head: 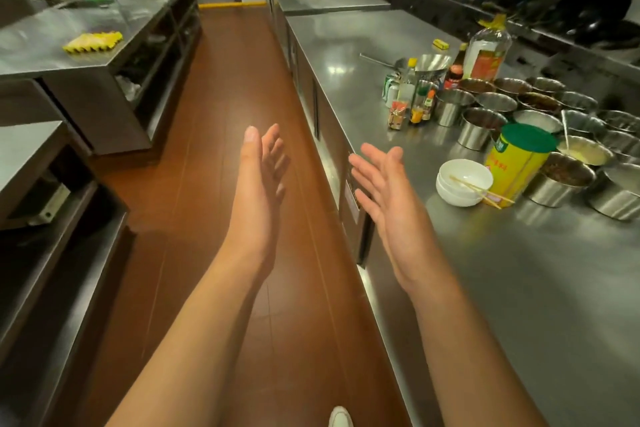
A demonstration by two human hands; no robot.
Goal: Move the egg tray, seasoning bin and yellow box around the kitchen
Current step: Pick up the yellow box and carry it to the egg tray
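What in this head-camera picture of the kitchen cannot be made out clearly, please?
- Yellow tin, head view: its label print is too small and blurred to read.
- Steel seasoning pots: the rightmost ones are cut off by the frame edge.
- Yellow egg tray on the left counter: too far and blurred to tell whether it holds eggs.
- Open shelves under that counter: too dark to tell contents.
- Wok, top right: dark and blurred.

Counter [519,288] brushed steel, glossy; pots [478,128] shiny metal; bowls [464,180] glazed white; floor [225,114] smooth, glossy brown.
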